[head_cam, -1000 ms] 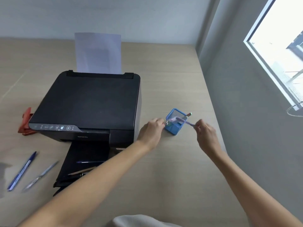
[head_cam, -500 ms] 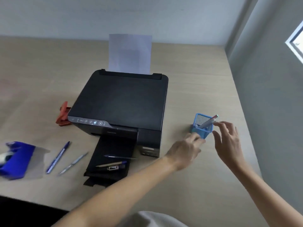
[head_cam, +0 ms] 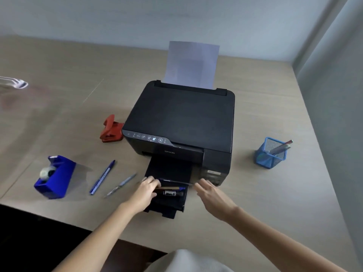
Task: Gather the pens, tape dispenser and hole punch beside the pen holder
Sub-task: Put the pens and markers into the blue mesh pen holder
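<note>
A blue mesh pen holder (head_cam: 270, 154) stands right of the printer with a pen (head_cam: 280, 147) leaning in it. On the printer's output tray (head_cam: 169, 167) lie a thin dark pen (head_cam: 176, 181), a brown pen (head_cam: 170, 187) and a black marker (head_cam: 171, 193). My left hand (head_cam: 146, 191) rests on their left ends with fingers curled. My right hand (head_cam: 212, 195) hovers open at the tray's right edge. A blue pen (head_cam: 102, 176) and a grey pen (head_cam: 120, 185) lie on the desk left of the tray. Further left is the blue tape dispenser (head_cam: 56, 176). The red hole punch (head_cam: 111, 129) sits against the printer's left side.
The black printer (head_cam: 182, 114) fills the middle of the wooden desk, with a sheet of paper (head_cam: 191, 63) upright in its rear feed. A clear plastic object (head_cam: 13, 83) lies at the far left. A grey wall borders the desk on the right.
Both hands have left the pen holder and moved left and toward me to the output tray. The view has swung left, bringing the tape dispenser fully into sight.
</note>
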Demonstrator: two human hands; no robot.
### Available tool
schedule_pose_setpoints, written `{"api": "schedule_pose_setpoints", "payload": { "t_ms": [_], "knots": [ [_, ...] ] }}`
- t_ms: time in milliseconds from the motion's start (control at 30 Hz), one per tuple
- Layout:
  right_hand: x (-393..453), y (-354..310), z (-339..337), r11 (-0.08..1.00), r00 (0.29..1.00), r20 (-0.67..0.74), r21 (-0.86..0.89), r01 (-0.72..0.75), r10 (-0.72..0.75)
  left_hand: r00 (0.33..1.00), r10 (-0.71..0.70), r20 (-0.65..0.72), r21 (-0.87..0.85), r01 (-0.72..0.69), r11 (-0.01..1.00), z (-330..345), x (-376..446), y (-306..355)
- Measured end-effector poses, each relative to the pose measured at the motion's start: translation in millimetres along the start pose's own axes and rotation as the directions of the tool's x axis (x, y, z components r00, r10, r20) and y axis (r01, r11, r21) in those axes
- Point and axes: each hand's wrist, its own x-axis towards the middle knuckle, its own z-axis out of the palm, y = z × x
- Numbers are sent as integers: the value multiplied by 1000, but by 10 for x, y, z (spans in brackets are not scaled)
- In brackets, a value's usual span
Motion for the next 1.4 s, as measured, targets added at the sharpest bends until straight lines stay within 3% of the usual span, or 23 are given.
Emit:
{"api": "schedule_pose_setpoints", "payload": {
  "t_ms": [167, 467, 533, 600, 700, 767, 833, 900, 1033, 1100, 1167, 1267, 1400],
  "knots": [
    [400, -299, 93, 966, 970, 63, -126, -224, 233, 987, 128, 102, 241, -149, 959, -55, 27, -27],
    [538, -449, 70, 904, 899, 94, -37, -426, 427, 989, 93, 113, 485, -137, 864, 46, 129, 13],
    [524, -467, -6, 889, 888, 48, -7, -458, 457, 985, 116, 129, 440, -162, 883, -53, 141, -29],
    [450, -450, -104, 892, 893, -18, 53, -448, 450, 977, 105, 185, 280, -155, 947, -238, 112, -40],
    [202, -416, -360, 922, 917, -150, 182, -342, 370, 945, 142, 293, -20, -143, 990, -570, 11, -24],
    [-58, -394, -608, 919, 889, -286, 276, -281, 357, 921, 224, 319, -149, -185, 971, -814, -55, 44],
    [-352, -307, -842, 902, 784, -463, 325, -284, 414, 898, 319, 303, -270, -241, 932, -1061, -52, 206],
    [-617, -94, -1012, 855, 618, -592, 380, -352, 517, 886, 394, 243, -396, -280, 874, -1288, 46, 501],
    [-1003, 587, -1287, 679, 305, -633, 511, -527, 712, 866, 473, 164, -439, -366, 821, -1487, 466, 1454],
    [-1093, 936, -1360, 616, 244, -606, 541, -573, 758, 853, 494, 168, -346, -418, 840, -1453, 763, 1988],
    [-1155, 1289, -1414, 585, 256, -584, 487, -649, 770, 851, 494, 180, -196, -461, 866, -1285, 1151, 2526],
    [-1075, 1614, -1443, 585, 377, -528, 305, -751, 761, 885, 419, 203, -5, -427, 904, -985, 1666, 3051],
    [-880, 1854, -1485, 625, 521, -413, 171, -762, 747, 905, 313, 288, 193, -375, 907, -726, 2027, 3509]
  ]
}}
